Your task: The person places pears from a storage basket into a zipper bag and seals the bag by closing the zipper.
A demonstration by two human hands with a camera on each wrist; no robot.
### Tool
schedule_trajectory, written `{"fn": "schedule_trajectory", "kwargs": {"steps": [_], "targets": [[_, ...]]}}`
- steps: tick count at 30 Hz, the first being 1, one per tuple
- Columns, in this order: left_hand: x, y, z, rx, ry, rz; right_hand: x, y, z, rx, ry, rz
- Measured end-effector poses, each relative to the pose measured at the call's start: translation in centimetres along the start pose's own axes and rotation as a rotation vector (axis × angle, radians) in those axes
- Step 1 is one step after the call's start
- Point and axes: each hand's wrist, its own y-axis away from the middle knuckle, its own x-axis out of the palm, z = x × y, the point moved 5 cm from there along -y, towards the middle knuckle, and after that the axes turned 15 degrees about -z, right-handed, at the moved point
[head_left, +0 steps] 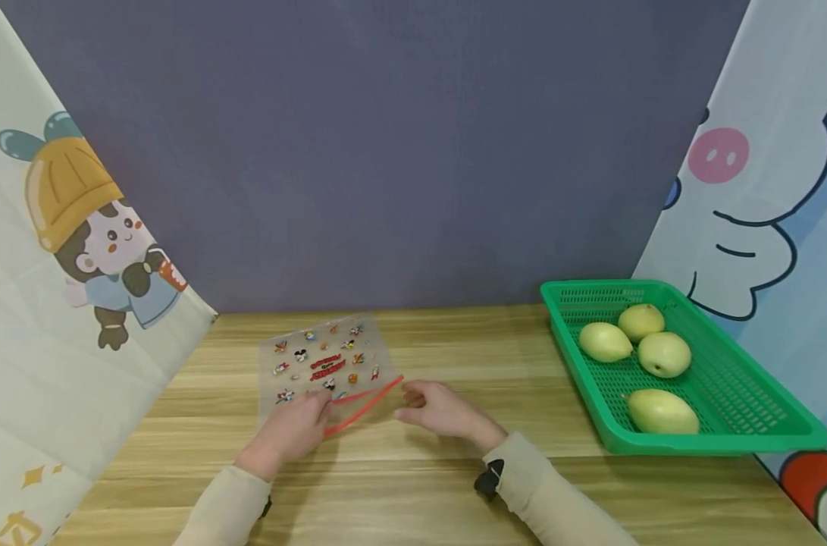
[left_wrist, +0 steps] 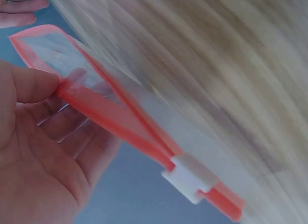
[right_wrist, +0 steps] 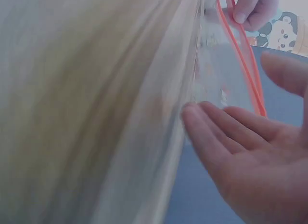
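A clear slider zip bag (head_left: 324,364) printed with small cartoon figures lies on the table, its red-edged mouth towards the person. My left hand (head_left: 296,425) pinches one red edge between thumb and fingers, and the mouth gapes. In the left wrist view a white slider (left_wrist: 190,178) sits near one end of the red zip (left_wrist: 115,120). Just beside the bag's right corner is my right hand (head_left: 443,409), holding nothing. The right wrist view shows that hand's fingers (right_wrist: 226,132) extended and the thumb apart from them.
At the right stands a green plastic basket (head_left: 727,444) with several pale yellow-green fruits (head_left: 664,355) in it. The wood-grain table (head_left: 413,493) meets a dark grey panel (head_left: 413,152) at the back. Cartoon-printed sheets (head_left: 31,318) hang on both sides.
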Motion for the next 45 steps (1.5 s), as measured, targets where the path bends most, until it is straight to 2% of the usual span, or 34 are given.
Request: {"fn": "schedule_trajectory", "kwargs": {"steps": [6, 10, 14, 20, 23, 32, 36, 45], "targets": [[-0.1, -0.6, -1.0, -0.015, 0.043, -0.011, -0.2, -0.6, -0.1, 0.037, -0.124, -0.135], [0.2, -1.1, -1.8, -0.013, 0.052, -0.018, -0.2, -0.8, -0.1, 0.113, -0.211, -0.156], [0.4, -1.5, -2.5, 0.008, 0.043, -0.032, 0.2, -0.9, 0.2, 0.201, -0.348, -0.155], [0.4, -1.9, -3.5, 0.038, 0.063, -0.054, 0.3, -1.3, 0.5, 0.289, -0.541, -0.24], [0.5, -2.2, -3.9, 0.062, 0.077, -0.056, 0.4, -1.3, 0.5, 0.317, -0.579, -0.282], [0.6, -2.7, -5.4, 0.142, 0.089, -0.099, 0.4, -1.1, 0.4, 0.349, -0.617, -0.355], [0.6, -2.8, -6.0, 0.157, 0.094, -0.104, 0.4, -1.0, 0.5, 0.356, -0.616, -0.369], [0.2, -3.8, -7.8, 0.19, 0.113, -0.137, -0.2, -1.2, 0.3, 0.347, -0.509, -0.449]]}}
